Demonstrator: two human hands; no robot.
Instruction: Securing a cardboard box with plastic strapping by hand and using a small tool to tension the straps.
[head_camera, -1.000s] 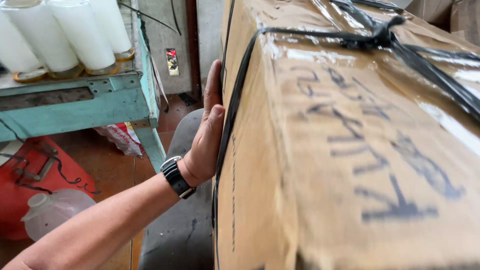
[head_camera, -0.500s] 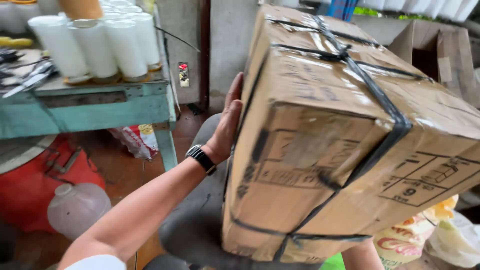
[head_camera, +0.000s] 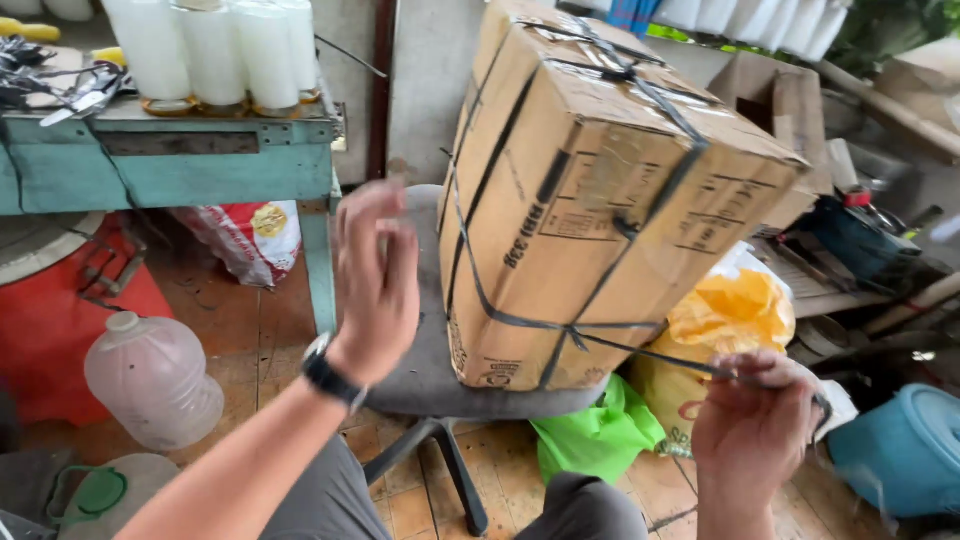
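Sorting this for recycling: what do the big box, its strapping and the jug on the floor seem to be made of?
Box: brown corrugated cardboard by its look, matte, creased at the edges. Strapping: thin flat black bands, probably plastic; the right hand pulls one end. Jug: cloudy translucent plastic, likely, with a dull, dusty surface.

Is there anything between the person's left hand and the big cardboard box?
No, nothing visible. The left hand is raised, open, beside the cardboard box on the grey chair, with only air between them. The right hand grips a black strap that runs to the box.
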